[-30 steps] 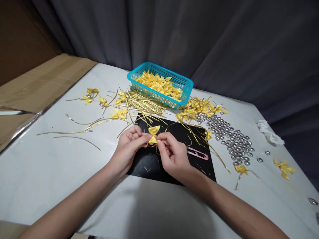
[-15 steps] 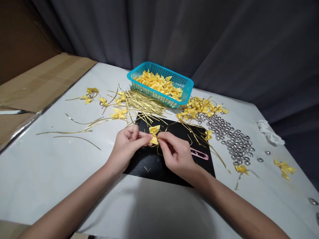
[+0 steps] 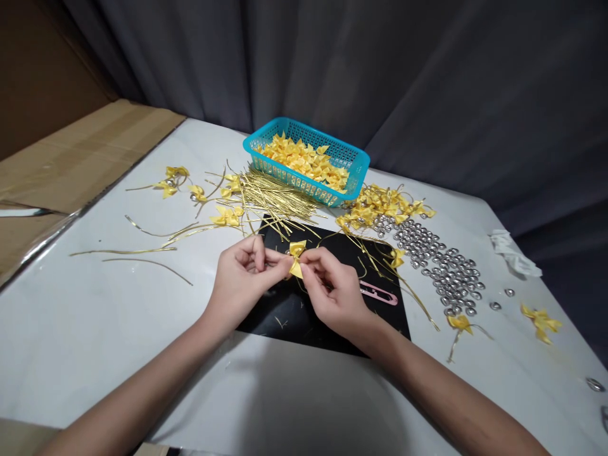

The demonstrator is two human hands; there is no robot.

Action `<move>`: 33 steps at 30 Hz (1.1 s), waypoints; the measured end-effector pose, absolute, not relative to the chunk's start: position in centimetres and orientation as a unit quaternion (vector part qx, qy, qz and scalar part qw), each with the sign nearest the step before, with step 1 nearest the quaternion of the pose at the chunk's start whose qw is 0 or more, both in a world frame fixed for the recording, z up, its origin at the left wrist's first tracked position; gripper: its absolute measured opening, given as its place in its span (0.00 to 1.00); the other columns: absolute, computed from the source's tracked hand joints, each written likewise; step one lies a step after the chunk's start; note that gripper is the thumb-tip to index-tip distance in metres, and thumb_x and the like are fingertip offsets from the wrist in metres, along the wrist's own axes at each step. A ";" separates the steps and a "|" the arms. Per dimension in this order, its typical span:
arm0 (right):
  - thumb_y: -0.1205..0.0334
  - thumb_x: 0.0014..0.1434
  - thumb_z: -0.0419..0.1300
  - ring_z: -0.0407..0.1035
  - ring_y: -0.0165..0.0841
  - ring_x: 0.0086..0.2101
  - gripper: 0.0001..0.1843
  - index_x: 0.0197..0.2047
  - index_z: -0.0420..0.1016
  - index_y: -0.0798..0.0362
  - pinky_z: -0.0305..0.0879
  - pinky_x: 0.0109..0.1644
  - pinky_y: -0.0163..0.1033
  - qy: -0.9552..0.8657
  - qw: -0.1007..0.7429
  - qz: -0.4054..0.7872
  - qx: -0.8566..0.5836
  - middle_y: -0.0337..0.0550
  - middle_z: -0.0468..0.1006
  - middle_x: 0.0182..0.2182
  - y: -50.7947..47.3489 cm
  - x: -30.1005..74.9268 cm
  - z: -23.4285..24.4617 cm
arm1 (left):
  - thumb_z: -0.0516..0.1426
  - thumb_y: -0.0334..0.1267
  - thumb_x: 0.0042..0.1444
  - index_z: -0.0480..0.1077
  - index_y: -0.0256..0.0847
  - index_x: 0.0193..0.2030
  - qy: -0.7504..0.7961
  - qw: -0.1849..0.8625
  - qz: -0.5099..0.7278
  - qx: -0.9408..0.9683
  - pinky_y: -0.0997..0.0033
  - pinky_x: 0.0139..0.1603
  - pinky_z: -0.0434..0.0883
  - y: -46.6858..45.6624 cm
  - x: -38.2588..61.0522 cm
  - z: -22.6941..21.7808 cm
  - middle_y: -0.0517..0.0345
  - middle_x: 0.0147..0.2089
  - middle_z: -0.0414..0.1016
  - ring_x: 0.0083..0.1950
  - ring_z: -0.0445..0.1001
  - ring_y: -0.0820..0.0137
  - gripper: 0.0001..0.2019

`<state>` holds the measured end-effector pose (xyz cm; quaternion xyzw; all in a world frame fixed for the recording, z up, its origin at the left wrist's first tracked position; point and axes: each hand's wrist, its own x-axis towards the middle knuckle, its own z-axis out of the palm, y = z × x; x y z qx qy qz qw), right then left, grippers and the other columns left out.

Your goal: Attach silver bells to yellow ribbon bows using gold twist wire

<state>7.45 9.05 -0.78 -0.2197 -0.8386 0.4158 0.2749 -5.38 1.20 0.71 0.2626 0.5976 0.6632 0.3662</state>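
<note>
A small yellow ribbon bow (image 3: 297,251) is held above a black mat (image 3: 304,323), between the fingertips of both hands. My left hand (image 3: 244,272) pinches the bow's left side with thumb and forefinger. From the right, my right hand (image 3: 335,285) pinches close to the bow's middle; whether a wire lies in those fingertips is hidden. Just beyond the hands lies a bundle of gold twist ties (image 3: 280,196). Beside my right hand, a pink-handled cutter (image 3: 380,293) rests on the mat.
A blue basket (image 3: 354,190) of yellow bows stands at the back. Right of it lie a pile of wired bows (image 3: 384,206) and many silver beads (image 3: 451,272). Crumpled white tissue (image 3: 515,253) is at the right edge, cardboard (image 3: 85,152) at the left. A grey curtain (image 3: 313,63) hangs behind.
The bow has turned slightly between my fingertips, and the right fingers have closed in nearer its middle. Both hands stay in nearly the same place.
</note>
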 end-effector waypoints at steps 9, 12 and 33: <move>0.68 0.60 0.52 0.62 0.23 0.23 0.04 0.36 0.67 0.53 0.59 0.25 0.28 -0.845 0.331 0.367 -0.205 0.38 0.70 0.27 9.5 7.5 -1.7 | 0.61 0.26 0.42 0.54 0.40 0.17 0.587 0.364 0.675 0.260 0.83 0.28 0.69 1.3 -5.7 0.6 0.66 0.21 0.77 0.25 0.74 0.78 0.18; 0.69 0.60 0.51 0.63 0.23 0.23 0.05 0.36 0.68 0.53 0.60 0.27 0.29 -0.852 0.353 0.340 -0.183 0.39 0.72 0.28 9.5 7.4 -1.7 | 0.61 0.26 0.41 0.52 0.40 0.16 0.590 0.381 0.661 0.264 0.84 0.27 0.68 1.3 -5.7 0.4 0.66 0.21 0.77 0.24 0.73 0.79 0.19; 0.70 0.57 0.58 0.66 0.32 0.39 0.03 0.34 0.70 0.53 0.62 0.44 0.39 -0.894 0.332 0.267 -0.141 0.43 0.73 0.34 11.2 7.3 -0.3 | 0.61 0.27 0.38 0.53 0.39 0.17 0.621 0.405 0.615 0.269 0.84 0.25 0.65 1.5 -5.3 -0.2 0.66 0.19 0.72 0.22 0.68 0.81 0.16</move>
